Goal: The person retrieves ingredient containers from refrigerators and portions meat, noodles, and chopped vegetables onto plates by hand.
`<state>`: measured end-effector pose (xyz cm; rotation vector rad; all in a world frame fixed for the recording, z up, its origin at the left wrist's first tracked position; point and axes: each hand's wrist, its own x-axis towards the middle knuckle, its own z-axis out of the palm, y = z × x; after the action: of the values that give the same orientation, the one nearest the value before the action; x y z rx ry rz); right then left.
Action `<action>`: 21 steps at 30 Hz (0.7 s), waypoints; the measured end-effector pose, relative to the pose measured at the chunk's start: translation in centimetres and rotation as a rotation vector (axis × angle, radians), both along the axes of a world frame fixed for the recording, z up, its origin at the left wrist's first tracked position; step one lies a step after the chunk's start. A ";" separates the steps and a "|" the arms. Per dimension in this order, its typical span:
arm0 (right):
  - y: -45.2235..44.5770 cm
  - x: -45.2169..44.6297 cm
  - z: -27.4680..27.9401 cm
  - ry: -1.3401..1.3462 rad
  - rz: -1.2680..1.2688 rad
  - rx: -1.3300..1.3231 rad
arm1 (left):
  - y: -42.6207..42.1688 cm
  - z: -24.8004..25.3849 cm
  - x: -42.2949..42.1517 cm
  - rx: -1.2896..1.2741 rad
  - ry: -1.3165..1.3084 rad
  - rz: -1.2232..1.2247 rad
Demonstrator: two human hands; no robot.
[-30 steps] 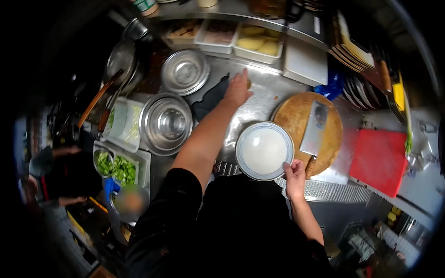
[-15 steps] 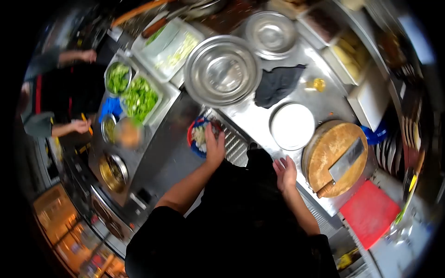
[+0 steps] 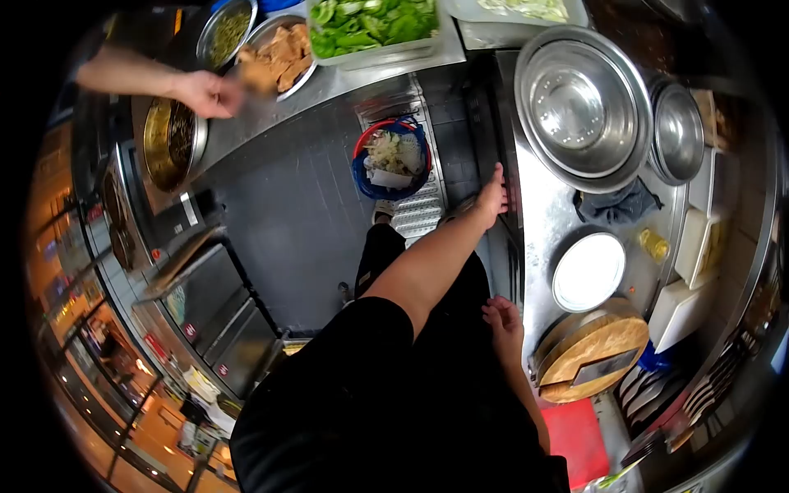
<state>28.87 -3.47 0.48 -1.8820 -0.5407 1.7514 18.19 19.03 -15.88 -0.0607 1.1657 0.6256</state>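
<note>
My left hand reaches forward beside the front edge of the steel counter, fingers stretched out and nothing in it. Close to my body, my right hand hangs left of the chopping block, fingers loosely bent and apart, with nothing visible in them. A cleaver lies on the block. The nearest thing to the block is a white round plate. Stacked steel bowls stand on the counter above my left hand. A blue and red bin with food scraps and paper is on the floor.
Another person's hand is near a bowl of brown pieces. Leafy greens fill a tub at the top. Also on the counter are a dark cloth and a red board. A metal drain grate runs along the floor.
My view has swung left and down, showing more floor and the bin. My left hand has moved from over the bin to the counter's edge. The other person's hand now reaches over the left counter.
</note>
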 end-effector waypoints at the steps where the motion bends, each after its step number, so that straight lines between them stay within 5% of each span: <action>1: 0.3 0.3 0.1 -0.038 0.066 0.029 | 0.0 -0.5 0.3 0.008 -0.019 0.001; 4: 2.0 1.3 1.0 -0.534 0.540 0.397 | -1.1 -2.8 0.6 0.069 -0.107 -0.036; 7: 3.6 2.7 0.2 -0.749 0.817 0.693 | -1.7 -2.9 2.1 0.134 0.015 -0.003; 12: 3.7 3.6 -0.8 -0.918 1.051 0.691 | -1.6 1.0 0.3 0.164 0.007 -0.119; 16: 2.1 2.3 -1.1 -0.973 1.138 0.495 | -3.7 0.1 0.2 0.620 0.557 -0.133; 21: 1.6 0.8 -0.3 -1.037 1.175 0.450 | -10.7 -3.1 -11.0 0.610 0.740 -0.317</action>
<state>29.71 -1.86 0.16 -2.1003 -2.5398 0.7306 7.22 8.38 -18.93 0.9247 1.5916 0.7160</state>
